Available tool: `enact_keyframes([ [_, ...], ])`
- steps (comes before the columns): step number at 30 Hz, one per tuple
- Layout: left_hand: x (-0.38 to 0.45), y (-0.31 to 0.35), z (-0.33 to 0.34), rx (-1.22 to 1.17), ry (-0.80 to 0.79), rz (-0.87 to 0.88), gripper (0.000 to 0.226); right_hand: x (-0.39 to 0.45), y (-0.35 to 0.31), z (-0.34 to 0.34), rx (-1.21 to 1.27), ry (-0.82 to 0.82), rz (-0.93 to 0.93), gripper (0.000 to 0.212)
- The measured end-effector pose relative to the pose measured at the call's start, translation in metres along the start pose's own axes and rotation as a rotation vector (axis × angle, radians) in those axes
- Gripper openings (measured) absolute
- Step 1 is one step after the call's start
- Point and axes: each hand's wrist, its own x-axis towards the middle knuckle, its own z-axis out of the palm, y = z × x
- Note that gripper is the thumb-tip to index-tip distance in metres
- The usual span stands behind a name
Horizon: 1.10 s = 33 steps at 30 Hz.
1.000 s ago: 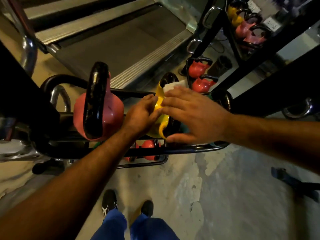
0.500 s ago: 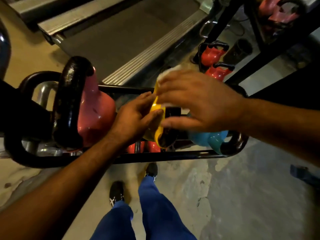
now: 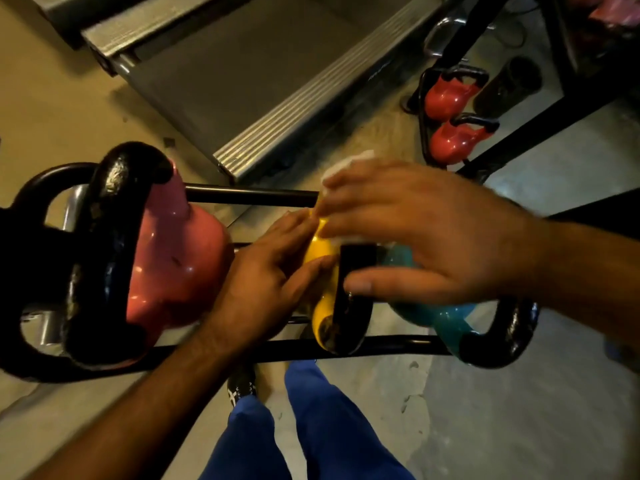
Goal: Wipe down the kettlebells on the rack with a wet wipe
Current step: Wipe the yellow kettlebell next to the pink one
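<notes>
A yellow kettlebell (image 3: 323,258) with a black handle sits on the black tube rack (image 3: 249,197), between a large pink kettlebell (image 3: 176,258) and a teal kettlebell (image 3: 446,317). My left hand (image 3: 266,278) rests flat against the yellow bell's left side, fingers straight. My right hand (image 3: 408,230) lies spread over the top of the yellow bell and presses a white wet wipe (image 3: 346,166) onto it; the wipe shows past my fingertips. Most of the yellow bell is hidden under both hands.
A treadmill deck (image 3: 263,64) lies just behind the rack. Two red kettlebells (image 3: 450,95) sit on a low rack at the back right, beside a black frame post (image 3: 561,109). My blue trouser legs and a shoe (image 3: 242,386) stand below the rack's front bar.
The view has shifted and come closer to the rack. My right hand with the wipe has slid slightly across the top of the yellow kettlebell; my left hand stays on its side.
</notes>
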Motion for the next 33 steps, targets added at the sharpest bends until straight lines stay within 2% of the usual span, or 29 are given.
enact_keyframes([
  [2, 0.001, 0.000, 0.001, 0.013, -0.004, 0.002, 0.053, 0.006, 0.008, -0.004, 0.053, -0.006, 0.068, 0.057],
  [6, 0.000, 0.003, -0.001, -0.012, 0.020, 0.033, 0.050, 0.018, 0.016, 0.000, 0.122, -0.024, -0.010, 0.054],
  [11, 0.005, 0.004, -0.003, 0.020, 0.019, -0.013, 0.050, 0.023, 0.034, -0.003, 0.175, -0.006, 0.102, 0.054],
  [14, 0.003, -0.004, -0.004, 0.012, 0.018, -0.081, 0.060, 0.026, 0.035, -0.001, 0.248, 0.022, 0.172, 0.052],
  [17, 0.002, -0.006, -0.005, -0.005, 0.004, -0.113, 0.064, 0.031, 0.042, 0.003, 0.362, 0.057, 0.238, 0.047],
  [21, 0.005, -0.003, -0.005, -0.008, 0.012, -0.087, 0.059, 0.036, 0.046, 0.011, 0.554, 0.110, 0.370, 0.045],
  [23, 0.004, -0.005, -0.004, -0.012, 0.010, -0.097, 0.061, 0.032, 0.042, 0.010, 0.551, 0.114, 0.320, 0.044],
  [27, 0.002, -0.005, -0.002, 0.021, 0.015, -0.093, 0.061, 0.016, 0.038, 0.003, 0.333, 0.064, 0.126, 0.052],
  [29, 0.003, -0.004, -0.002, 0.013, 0.016, -0.105, 0.061, 0.016, 0.046, 0.005, 0.327, 0.037, 0.158, 0.054],
  [32, 0.005, -0.004, -0.007, -0.023, 0.010, -0.152, 0.063, 0.028, 0.050, 0.008, 0.446, 0.030, 0.307, 0.051],
  [33, 0.006, -0.002, -0.009, -0.036, 0.001, -0.147, 0.063, 0.032, 0.048, 0.008, 0.457, 0.044, 0.290, 0.050],
])
